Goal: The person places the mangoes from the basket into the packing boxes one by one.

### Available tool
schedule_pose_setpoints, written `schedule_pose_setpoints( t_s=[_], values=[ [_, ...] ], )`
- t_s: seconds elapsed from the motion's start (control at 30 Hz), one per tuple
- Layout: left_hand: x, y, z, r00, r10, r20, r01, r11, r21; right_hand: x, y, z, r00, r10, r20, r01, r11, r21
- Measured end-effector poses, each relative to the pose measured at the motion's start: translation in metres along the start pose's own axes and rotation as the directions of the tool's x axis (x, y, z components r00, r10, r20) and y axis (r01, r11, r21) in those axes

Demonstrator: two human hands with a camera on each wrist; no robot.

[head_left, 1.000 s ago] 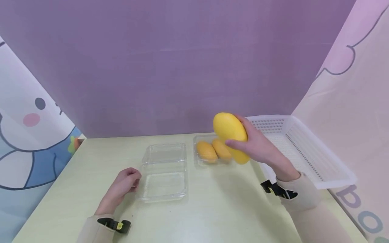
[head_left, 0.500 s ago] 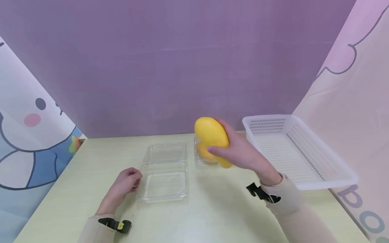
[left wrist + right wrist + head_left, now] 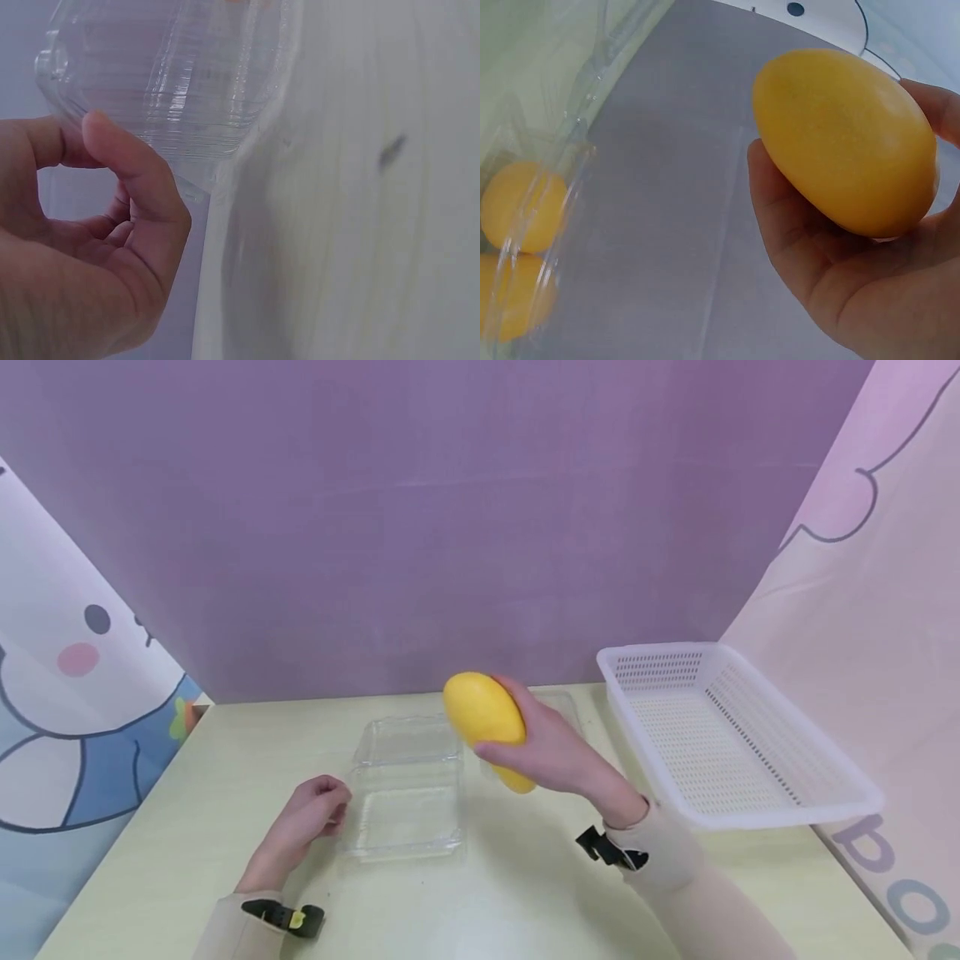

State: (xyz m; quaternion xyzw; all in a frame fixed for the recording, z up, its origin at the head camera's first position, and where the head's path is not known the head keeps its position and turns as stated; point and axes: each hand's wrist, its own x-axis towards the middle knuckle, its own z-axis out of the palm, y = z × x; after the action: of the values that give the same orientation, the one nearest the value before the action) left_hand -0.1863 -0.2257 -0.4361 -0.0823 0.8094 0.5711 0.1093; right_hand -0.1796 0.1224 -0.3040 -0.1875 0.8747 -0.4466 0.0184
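My right hand [image 3: 551, 747] grips a yellow mango [image 3: 483, 708] and holds it above the table, in front of the back box. In the right wrist view, fingers and thumb lie round the sides of this mango [image 3: 840, 139]. An open clear plastic clamshell box [image 3: 408, 818] lies at the middle left. At its left edge is my left hand [image 3: 303, 818], fingers curled. The left wrist view shows the thumb and forefinger of the left hand [image 3: 97, 240] pinching the rim of the clear clamshell box [image 3: 180, 82].
Behind the right hand, a second clear box [image 3: 564, 702] is mostly hidden; the right wrist view shows two mangoes [image 3: 525, 206] in it. A white perforated basket [image 3: 720, 768] stands at the right. A purple wall [image 3: 450, 527] rises behind the table.
My right hand has carried the mango left and slightly down, away from the white basket, and now covers the back box's mangoes in the head view. My left hand has stayed still.
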Motion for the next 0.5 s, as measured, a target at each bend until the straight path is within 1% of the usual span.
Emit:
schedule_pose_setpoints(
  t_s=[0.13, 0.27, 0.33, 0.5],
  values=[
    [0.002, 0.0, 0.0, 1.0, 0.007, 0.002, -0.007, 1.0, -0.005, 0.006, 0.0, 0.011, 1.0, -0.006, -0.008, 0.006, 1.0, -0.026],
    [0.003, -0.002, 0.001, 1.0, 0.014, 0.011, -0.014, 1.0, -0.002, 0.011, 0.001, 0.024, 1.0, -0.011, 0.013, 0.011, 1.0, 0.007],
    [0.002, -0.002, 0.001, 1.0, 0.012, 0.012, -0.012, 1.0, 0.001, 0.013, 0.001, 0.03, 1.0, -0.018, 0.023, 0.018, 1.0, 0.008],
    [0.0, -0.001, 0.0, 1.0, 0.008, 0.009, -0.008, 1.0, 0.002, 0.02, 0.002, 0.046, 0.999, -0.024, 0.04, 0.026, 0.998, -0.05]
  ],
)
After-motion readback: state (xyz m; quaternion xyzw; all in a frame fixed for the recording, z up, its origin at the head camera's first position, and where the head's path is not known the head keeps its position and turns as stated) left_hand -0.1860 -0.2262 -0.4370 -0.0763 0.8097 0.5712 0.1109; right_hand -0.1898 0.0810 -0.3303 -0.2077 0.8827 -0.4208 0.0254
